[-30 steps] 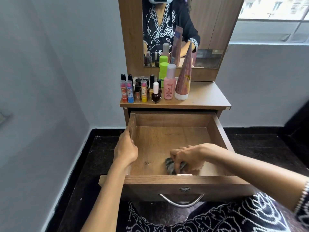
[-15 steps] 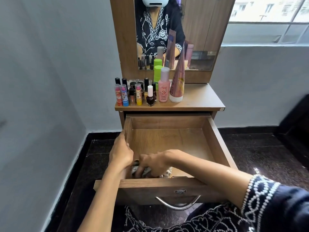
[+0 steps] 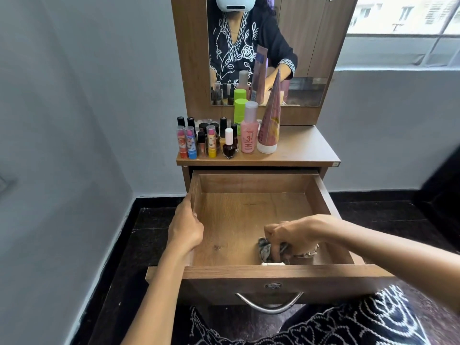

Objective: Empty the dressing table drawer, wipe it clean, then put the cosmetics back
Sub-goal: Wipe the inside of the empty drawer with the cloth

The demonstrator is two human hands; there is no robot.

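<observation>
The wooden drawer (image 3: pixel 251 181) stands pulled out, and only a cloth lies in it. My right hand (image 3: pixel 290 234) presses a bunched dark patterned cloth (image 3: pixel 265 249) against the drawer floor near the front, right of the middle. My left hand (image 3: pixel 185 229) grips the drawer's left wall. The cosmetics stand on the dressing table top (image 3: pixel 303 148): a pink bottle (image 3: pixel 249 131), a tall pink tube (image 3: pixel 270 120), a green-capped bottle (image 3: pixel 239 109), a dark nail polish (image 3: pixel 229 144) and several lip balms and small bottles (image 3: pixel 193 140).
A mirror (image 3: pixel 271 46) rises behind the table top and reflects me. Grey walls close in on the left and behind. The floor is dark tile. A window sits at the upper right. The drawer's metal handle (image 3: pixel 270 303) hangs over my lap.
My right hand has swept the cloth from the drawer's front left corner back toward the right along the front. My left hand stays on the left wall.
</observation>
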